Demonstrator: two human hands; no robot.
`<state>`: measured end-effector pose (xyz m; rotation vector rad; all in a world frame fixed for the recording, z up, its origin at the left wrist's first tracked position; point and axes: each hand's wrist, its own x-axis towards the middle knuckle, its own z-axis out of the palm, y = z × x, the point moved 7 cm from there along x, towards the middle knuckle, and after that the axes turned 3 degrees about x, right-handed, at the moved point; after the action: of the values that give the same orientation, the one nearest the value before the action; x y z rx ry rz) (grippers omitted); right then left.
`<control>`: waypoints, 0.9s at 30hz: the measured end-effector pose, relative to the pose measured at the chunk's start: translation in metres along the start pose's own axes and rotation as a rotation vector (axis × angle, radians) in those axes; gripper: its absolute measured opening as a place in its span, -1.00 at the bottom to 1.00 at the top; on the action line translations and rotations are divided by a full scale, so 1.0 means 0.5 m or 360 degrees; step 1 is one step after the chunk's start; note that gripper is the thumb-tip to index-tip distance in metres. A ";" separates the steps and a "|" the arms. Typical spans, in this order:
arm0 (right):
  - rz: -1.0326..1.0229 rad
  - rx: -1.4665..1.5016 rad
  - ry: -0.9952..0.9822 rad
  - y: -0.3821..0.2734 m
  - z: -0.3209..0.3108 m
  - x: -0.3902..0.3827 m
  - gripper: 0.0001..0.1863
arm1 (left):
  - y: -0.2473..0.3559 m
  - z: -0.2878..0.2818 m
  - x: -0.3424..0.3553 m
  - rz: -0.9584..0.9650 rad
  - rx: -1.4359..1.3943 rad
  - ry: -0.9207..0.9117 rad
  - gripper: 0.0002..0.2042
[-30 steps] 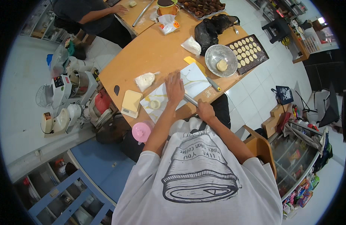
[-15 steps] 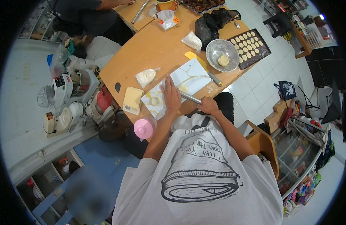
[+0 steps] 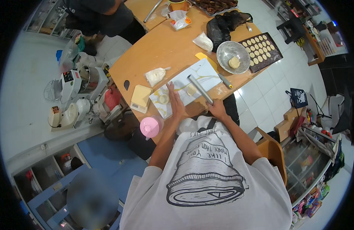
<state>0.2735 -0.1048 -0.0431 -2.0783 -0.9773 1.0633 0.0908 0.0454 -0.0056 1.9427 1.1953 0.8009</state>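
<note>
My right hand [image 3: 218, 109] grips one end of a metal rolling pin [image 3: 200, 89], whose other end points away over the board. Just left of the pin, a small flattened piece of dough [image 3: 191, 90] lies on the white marble-patterned board [image 3: 203, 71]. With its fingers stretched out, my left hand [image 3: 176, 101] is over the board's left part and holds nothing. To the left of that hand is a small pale round thing [image 3: 164, 99], perhaps dough or a ring. A metal bowl [image 3: 225, 57] with a dough ball [image 3: 234, 62] stands beyond the board.
Right of the bowl, a dark tray [image 3: 276, 55] bears rows of dough rounds. A kitchen scale [image 3: 141, 98], a pink lidded jug [image 3: 151, 126] and a bag of white powder [image 3: 155, 76] are left. A yellow scraper [image 3: 205, 57] lies behind the board. Another person [image 3: 102, 17] stands far left.
The rolling pin's far end has come away from my left hand and swung away from me to the right, uncovering the dough. My left hand stays near the board's left part.
</note>
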 end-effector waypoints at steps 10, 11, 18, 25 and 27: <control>0.0087 -0.0519 0.0057 -0.018 0.024 0.017 -0.67 | -0.009 0.001 0.003 -0.0071 -0.0155 -0.0007 -0.44; 0.0087 -0.0519 0.0056 -0.025 0.020 0.018 -0.67 | -0.009 0.004 0.005 -0.0102 -0.0031 -0.0044 -0.43; 0.0124 -0.0671 0.0069 -0.026 0.007 0.024 -0.70 | 0.075 0.061 0.118 0.0072 0.0371 -0.0075 -0.48; 0.0110 -0.0827 0.0037 -0.057 -0.005 0.017 -0.75 | 0.085 0.169 0.173 0.0433 0.1297 -0.0481 -0.37; 0.0071 -0.0838 0.0076 -0.069 -0.010 0.014 -0.74 | 0.065 0.166 0.179 0.0341 0.1136 -0.0417 -0.34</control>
<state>0.2688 -0.0811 -0.0169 -2.5376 -1.2972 0.8316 0.2062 0.0965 -0.0130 2.6862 1.2195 0.1967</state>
